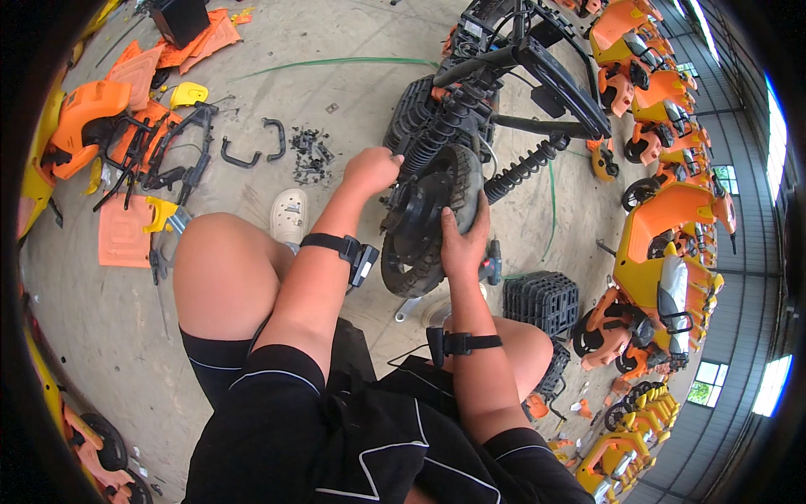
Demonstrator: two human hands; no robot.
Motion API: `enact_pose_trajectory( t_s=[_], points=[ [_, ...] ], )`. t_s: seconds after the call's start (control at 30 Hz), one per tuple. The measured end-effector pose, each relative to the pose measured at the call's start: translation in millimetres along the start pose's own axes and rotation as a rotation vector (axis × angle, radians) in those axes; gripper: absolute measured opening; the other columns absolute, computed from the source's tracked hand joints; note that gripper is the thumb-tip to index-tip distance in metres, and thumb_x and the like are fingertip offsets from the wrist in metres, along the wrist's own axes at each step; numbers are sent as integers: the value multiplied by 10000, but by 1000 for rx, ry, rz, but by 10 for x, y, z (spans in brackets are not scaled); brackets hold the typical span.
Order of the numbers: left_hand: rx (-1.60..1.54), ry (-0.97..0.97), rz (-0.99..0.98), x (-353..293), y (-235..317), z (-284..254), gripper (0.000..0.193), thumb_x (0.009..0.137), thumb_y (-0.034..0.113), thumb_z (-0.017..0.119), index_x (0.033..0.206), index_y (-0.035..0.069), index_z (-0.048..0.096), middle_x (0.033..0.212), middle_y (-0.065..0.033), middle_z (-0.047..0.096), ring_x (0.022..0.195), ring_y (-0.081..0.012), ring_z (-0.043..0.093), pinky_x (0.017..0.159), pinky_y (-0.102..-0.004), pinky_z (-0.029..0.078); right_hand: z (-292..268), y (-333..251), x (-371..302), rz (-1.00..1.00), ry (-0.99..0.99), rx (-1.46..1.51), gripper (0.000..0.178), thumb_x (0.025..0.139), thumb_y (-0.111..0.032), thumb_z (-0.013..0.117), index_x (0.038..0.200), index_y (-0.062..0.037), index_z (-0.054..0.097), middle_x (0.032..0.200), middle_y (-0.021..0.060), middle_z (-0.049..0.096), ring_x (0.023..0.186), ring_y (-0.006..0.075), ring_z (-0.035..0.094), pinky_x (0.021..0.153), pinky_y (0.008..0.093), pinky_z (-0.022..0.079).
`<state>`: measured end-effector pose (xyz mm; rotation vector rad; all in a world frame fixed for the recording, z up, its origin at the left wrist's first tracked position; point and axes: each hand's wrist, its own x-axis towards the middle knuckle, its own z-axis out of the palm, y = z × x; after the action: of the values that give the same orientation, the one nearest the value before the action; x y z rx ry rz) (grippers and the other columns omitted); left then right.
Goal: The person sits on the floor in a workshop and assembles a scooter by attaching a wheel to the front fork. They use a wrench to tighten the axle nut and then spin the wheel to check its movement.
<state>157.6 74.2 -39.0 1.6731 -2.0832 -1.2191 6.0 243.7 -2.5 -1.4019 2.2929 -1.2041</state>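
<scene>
In front of me stands a stripped scooter frame (504, 63) with a black wheel (420, 214) that has a knobbly tyre and a large dark hub. My right hand (466, 239) grips the tyre's right side, thumb on the near face and fingers around the tread. Closed into a fist, my left hand (374, 172) is beside the hub's upper left, by the lower end of a coil-spring shock absorber (441, 130). What its fingers hold is hidden. A second shock absorber (529, 168) slants out to the right of the wheel.
A teal power drill (493, 262) and a wrench (407, 309) are near the wheel. Black crates (541, 302) sit to the right. Loose bolts (311, 158), black brackets (242, 153) and orange panels (126, 231) lie leftward. Orange and yellow scooters (672, 277) line the right side.
</scene>
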Motion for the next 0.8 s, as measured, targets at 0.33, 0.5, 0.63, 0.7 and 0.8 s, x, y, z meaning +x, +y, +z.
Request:
enact_pose_trajectory(
  t_s=[0.33, 0.5, 0.63, 0.7, 0.8],
  points=[
    [-68, 34, -120, -12, -41, 46, 479, 986, 397, 510, 1028, -25, 732, 1090, -270, 696, 1051, -446, 655, 915, -511, 511, -6, -47, 8, 20, 9, 0, 745, 884, -233, 738, 1495, 4, 383, 1429, 258, 476, 1328, 406, 470, 1143, 443, 351],
    [-98, 43, -68, 16, -170, 54, 483, 973, 401, 526, 1006, -35, 731, 1071, -274, 697, 1046, -451, 653, 917, -514, 509, 3, -23, 32, -10, 9, -43, 748, 880, -226, 738, 1497, 2, 382, 1434, 255, 472, 1331, 406, 466, 1144, 443, 349],
    [-65, -8, -39, -19, -189, 43, 472, 972, 407, 541, 978, -24, 735, 1029, -267, 702, 1016, -449, 659, 896, -507, 514, 6, -37, 33, 6, 4, -35, 746, 878, -226, 739, 1494, 3, 385, 1434, 255, 472, 1335, 405, 461, 1145, 445, 347],
    [-21, -57, -31, -90, -103, 54, 471, 972, 424, 547, 989, -7, 736, 1013, -264, 702, 1000, -449, 659, 878, -499, 513, -2, -30, 33, 8, 3, -15, 743, 878, -225, 737, 1493, 2, 388, 1433, 255, 473, 1337, 404, 461, 1145, 445, 347],
    [53, -79, 13, -171, 12, 31, 443, 967, 418, 563, 983, 14, 745, 996, -241, 710, 996, -449, 657, 872, -494, 518, 0, -25, 53, 0, 6, -23, 740, 876, -228, 735, 1491, 0, 392, 1433, 253, 474, 1338, 401, 462, 1144, 441, 349]
  ],
)
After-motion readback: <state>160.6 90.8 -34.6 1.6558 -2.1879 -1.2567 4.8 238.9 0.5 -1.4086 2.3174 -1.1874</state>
